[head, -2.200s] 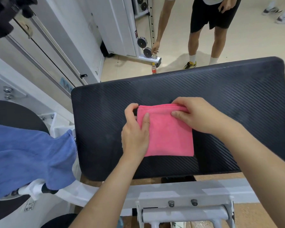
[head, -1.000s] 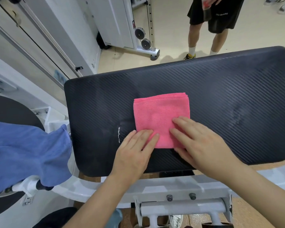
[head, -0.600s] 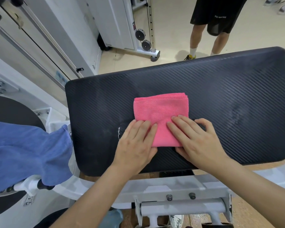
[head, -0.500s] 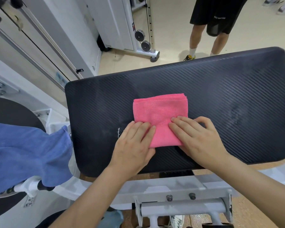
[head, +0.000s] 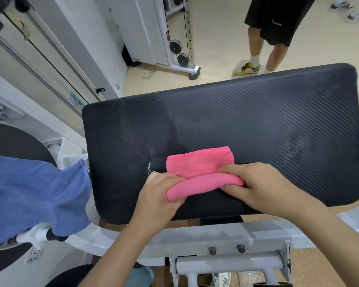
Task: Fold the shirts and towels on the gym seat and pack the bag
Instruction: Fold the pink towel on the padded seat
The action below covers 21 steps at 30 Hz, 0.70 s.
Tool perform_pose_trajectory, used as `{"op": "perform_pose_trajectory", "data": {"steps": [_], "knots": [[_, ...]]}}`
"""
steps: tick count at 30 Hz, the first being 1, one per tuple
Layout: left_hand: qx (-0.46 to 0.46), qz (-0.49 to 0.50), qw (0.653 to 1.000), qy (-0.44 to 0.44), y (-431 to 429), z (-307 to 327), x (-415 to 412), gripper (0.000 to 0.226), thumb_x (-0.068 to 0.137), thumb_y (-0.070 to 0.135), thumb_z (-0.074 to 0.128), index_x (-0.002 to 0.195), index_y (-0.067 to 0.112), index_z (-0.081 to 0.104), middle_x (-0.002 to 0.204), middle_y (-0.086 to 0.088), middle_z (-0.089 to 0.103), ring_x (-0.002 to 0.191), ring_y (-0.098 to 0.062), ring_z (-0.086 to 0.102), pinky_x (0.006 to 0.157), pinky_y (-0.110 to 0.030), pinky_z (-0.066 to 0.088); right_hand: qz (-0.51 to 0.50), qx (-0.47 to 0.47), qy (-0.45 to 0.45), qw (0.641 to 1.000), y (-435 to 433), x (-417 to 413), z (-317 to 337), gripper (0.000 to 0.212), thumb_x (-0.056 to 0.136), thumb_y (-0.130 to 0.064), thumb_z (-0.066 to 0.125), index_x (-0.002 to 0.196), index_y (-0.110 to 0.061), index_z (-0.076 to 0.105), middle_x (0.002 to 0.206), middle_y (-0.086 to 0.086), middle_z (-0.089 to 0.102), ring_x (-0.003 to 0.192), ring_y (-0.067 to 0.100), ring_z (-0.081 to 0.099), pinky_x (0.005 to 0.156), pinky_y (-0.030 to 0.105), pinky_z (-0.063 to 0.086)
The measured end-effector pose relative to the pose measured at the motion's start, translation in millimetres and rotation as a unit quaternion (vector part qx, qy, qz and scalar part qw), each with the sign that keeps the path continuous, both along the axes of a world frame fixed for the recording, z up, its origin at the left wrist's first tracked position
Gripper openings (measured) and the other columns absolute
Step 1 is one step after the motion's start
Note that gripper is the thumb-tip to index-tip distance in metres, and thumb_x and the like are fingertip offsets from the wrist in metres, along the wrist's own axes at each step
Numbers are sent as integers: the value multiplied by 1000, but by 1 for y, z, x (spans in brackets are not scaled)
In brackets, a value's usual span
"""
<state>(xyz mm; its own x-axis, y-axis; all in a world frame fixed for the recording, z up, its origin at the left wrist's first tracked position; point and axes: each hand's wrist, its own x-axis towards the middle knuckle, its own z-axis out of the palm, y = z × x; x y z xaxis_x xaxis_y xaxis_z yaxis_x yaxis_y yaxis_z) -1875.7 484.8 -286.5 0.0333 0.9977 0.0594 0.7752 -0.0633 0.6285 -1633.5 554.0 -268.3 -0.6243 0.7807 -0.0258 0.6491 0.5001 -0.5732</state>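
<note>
One towel (head: 199,163), perhaps half-rolled, gripped by left hand (head: 158,196), right hand (head: 257,183).

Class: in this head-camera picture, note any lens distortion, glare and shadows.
Head view: the black seat pad looks bowed by the wide lens; pale sheen patches mark its surface; light is soft and even, with slight shadow beneath the right hand gripping the pink towel.

No legible text: white print on a bystander's black shorts (head: 276,22) and blue sticker (head: 74,98) on machine frame, both too blurred.
</note>
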Motion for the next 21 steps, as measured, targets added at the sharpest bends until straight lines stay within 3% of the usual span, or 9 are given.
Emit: {"op": "perform_pose_trajectory", "data": {"steps": [3,6,9,14,16,18,21], "knots": [[-56,70,992,-93,5,10,4,35,82,20,74,85,53,63,89,27,66,89,-3,54,73,-12,43,-63,-56,53,995,7,0,-2,14,90,-47,58,100,-39,63,81,-17,67,75,5,60,73,32,50],[-75,93,986,-116,8,10,8,31,87,32,67,88,60,57,81,8,62,80,-6,56,70,-22,49,-128,-39,70,989,7,-6,-6,20,89,-51,55,100,-35,60,78,-13,66,76,9,62,73,37,50],[-65,123,983,-120,10,6,11,15,88,43,60,90,57,57,87,-1,64,80,-10,60,74,-34,53,-188,50,50,980,0,-22,-11,29,93,-49,50,106,-26,58,66,-9,58,69,26,62,64,38,47],[-24,200,967,-156,15,5,23,12,86,40,66,92,41,56,83,10,67,79,-4,63,70,-34,54,-244,103,73,961,-1,-43,-20,34,95,-48,44,110,-18,52,67,4,65,61,35,60,62,41,47],[32,215,972,-86,15,7,24,32,84,42,68,109,33,51,88,14,63,83,-4,58,73,-31,50,-260,105,87,956,1,-45,-21,32,94,-45,47,109,-17,49,64,5,64,59,35,59,61,38,43],[164,198,962,87,16,6,23,44,84,39,71,121,23,53,102,7,59,96,-13,50,82,-31,40,-275,102,86,952,1,-47,-20,31,94,-41,52,109,-15,48,63,6,63,59,36,59,61,36,37],[330,52,914,230,20,3,34,21,83,20,71,103,15,71,102,-8,64,91,-23,53,76,-39,44,-295,98,77,947,0,-50,-18,32,93,-40,56,109,-16,45,57,-1,53,57,36,58,60,34,31]]}}
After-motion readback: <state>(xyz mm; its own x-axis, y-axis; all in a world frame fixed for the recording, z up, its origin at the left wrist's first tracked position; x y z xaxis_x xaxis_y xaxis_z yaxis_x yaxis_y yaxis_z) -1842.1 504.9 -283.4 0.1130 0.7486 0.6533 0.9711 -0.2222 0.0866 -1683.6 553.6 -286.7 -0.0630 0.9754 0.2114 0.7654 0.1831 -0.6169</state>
